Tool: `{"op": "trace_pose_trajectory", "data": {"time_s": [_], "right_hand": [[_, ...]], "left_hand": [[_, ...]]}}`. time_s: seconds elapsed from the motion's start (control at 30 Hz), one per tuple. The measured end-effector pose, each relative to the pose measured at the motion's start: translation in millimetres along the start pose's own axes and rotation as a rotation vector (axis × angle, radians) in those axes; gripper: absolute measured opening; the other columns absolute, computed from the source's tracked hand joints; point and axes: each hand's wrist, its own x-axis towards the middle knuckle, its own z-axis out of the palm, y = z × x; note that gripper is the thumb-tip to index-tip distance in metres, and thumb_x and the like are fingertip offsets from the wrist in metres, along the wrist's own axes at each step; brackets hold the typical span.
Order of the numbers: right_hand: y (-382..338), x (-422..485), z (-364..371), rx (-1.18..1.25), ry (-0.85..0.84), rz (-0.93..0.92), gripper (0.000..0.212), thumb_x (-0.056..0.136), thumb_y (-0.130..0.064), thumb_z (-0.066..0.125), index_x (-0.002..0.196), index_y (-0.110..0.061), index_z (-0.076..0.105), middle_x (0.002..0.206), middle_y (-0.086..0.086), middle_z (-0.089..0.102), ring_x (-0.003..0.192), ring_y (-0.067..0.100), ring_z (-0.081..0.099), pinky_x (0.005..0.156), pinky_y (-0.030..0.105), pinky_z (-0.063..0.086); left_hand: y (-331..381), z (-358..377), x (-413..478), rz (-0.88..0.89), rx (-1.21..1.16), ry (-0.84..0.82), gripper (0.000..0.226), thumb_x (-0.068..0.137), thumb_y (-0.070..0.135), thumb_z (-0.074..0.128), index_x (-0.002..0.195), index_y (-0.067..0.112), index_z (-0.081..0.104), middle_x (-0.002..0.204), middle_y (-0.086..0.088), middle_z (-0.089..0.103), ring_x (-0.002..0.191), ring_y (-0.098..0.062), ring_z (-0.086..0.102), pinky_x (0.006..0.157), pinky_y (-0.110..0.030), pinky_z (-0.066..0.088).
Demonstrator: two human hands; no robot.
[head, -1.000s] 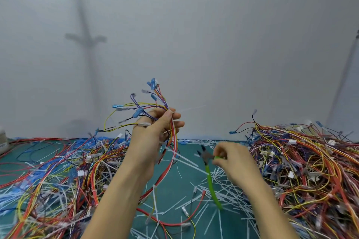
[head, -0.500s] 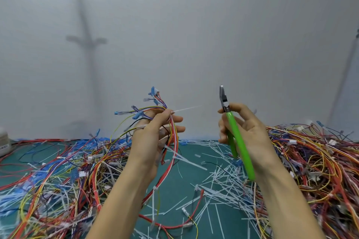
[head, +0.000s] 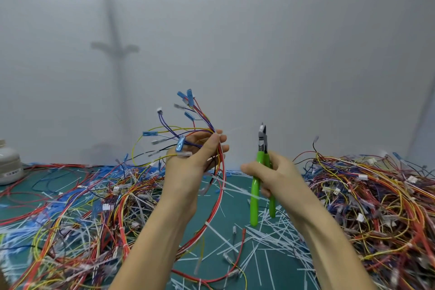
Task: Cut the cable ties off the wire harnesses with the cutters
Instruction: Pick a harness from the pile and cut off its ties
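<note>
My left hand (head: pixel 190 165) is raised above the table and grips a wire harness (head: pixel 188 125) of red, yellow, purple and black wires with blue terminals fanning up and left. A thin white cable tie (head: pixel 231 129) sticks out to the right from the bundle at my thumb tip. My right hand (head: pixel 275 176) holds the green-handled cutters (head: pixel 261 165) upright, their jaws slightly apart and pointing up, a short way right of the tie.
A green mat (head: pixel 230 219) carries many cut white ties. A tangled heap of harnesses (head: pixel 376 207) fills the right side and another heap (head: pixel 70 214) lies on the left. A white container (head: pixel 9 165) stands at the far left edge. A grey wall rises behind.
My right hand picked the cutters up from the mat, raised them upright, then brought them left toward the harness. My left hand kept holding the harness and turned it slightly.
</note>
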Motion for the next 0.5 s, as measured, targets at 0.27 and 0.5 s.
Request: {"op": "trace_pose_trajectory", "data": {"time_s": [0.27,0.5], "right_hand": [[-3.7,-6.7,0.0,-0.394,-0.241,-0.115,0.036,0.096,-0.059,0.035,0.093,-0.029,0.055,0.073,-0.013,0.05,0.063,-0.003,0.045,0.064,0.02,0.039],[-6.3,-4.0,9.4,-0.361,-0.082,-0.237,0.063,0.08,-0.071,0.028,0.078,-0.016,0.06,0.06,-0.007,0.057,0.053,0.0,0.051,0.053,0.016,0.037]], "left_hand": [[-2.4,1.8,0.6,-0.066,-0.086,-0.016,0.037,0.076,0.019,0.07,0.108,0.0,0.069,0.105,-0.01,0.075,0.1,-0.022,0.072,0.083,-0.028,0.059],[-3.5,4.1,-1.7,-0.102,-0.109,-0.004,0.04,0.075,0.019,0.073,0.11,-0.001,0.069,0.107,-0.015,0.074,0.088,-0.02,0.072,0.067,-0.023,0.056]]}}
